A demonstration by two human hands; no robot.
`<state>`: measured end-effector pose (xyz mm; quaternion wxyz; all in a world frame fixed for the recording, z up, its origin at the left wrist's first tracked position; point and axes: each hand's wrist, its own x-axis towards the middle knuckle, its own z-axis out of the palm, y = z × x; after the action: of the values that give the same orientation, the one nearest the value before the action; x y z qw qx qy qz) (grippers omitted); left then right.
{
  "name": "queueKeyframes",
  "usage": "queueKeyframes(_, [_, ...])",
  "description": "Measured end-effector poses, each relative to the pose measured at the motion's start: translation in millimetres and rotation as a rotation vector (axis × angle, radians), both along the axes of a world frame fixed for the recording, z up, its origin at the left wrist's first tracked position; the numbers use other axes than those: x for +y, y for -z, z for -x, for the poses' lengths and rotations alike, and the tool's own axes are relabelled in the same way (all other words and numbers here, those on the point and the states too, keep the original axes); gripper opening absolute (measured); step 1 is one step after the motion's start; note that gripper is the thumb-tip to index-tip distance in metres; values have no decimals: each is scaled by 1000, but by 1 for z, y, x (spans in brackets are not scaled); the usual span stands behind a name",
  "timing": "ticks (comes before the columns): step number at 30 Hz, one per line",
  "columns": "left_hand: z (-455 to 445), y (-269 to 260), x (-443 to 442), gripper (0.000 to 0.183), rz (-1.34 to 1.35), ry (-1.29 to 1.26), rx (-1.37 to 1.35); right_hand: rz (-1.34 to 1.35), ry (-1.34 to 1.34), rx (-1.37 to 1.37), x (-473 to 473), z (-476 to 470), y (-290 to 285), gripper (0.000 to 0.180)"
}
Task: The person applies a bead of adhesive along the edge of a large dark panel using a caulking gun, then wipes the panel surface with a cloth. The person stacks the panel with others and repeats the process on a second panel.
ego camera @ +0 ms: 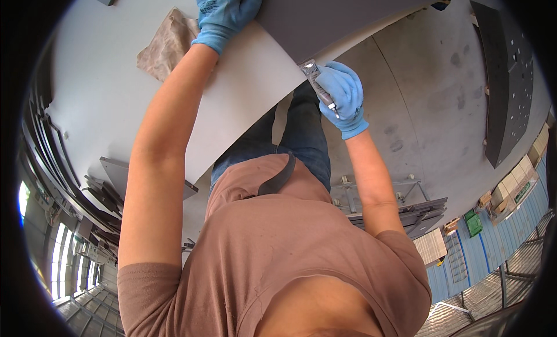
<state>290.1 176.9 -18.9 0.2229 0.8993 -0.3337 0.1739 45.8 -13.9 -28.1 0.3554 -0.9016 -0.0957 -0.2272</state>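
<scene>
My left hand (pixel 228 15), in a blue work glove, rests at the left edge of a dark grey panel (pixel 330 19). Its fingertips run out of the top of the view, so I cannot see whether they grip anything. Beside that wrist a crumpled brown cloth (pixel 167 45) lies on a white tabletop (pixel 248 97). My right hand (pixel 343 93), gloved the same way, holds a small squeezed tube (pixel 320 86) near the table's front edge. The tube's flattened end is by the panel's near corner, and its narrow nozzle points back towards me.
Grey concrete floor (pixel 391 84) shows right of the table. A dark perforated panel (pixel 507 84) stands at far right. Behind me is a wheeled metal frame (pixel 370 191) beside stacked dark panels (pixel 422 215). More dark strips (pixel 56 145) are at left, near a grey board (pixel 117 173).
</scene>
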Motion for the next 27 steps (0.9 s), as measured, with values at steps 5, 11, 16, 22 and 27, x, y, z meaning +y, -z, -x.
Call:
queueKeyframes(5, [0,0,-1,47,8,-5,-7,79,-2,33,-2,-1,0,39])
queueKeyframes(11, [0,-2,0,47,9,-5,16,94,64,109,1,-1,-19,29])
queueKeyframes(16, [1,-3,1,48,18,5,18,-135,293,190,17,-1,-38,16])
queueKeyframes(22, [0,-4,1,48,13,0,31,-759,449,554,39,-12,-48,10])
queueKeyframes(27, [0,-4,1,48,11,-1,33,-844,496,633,47,-22,-58,10])
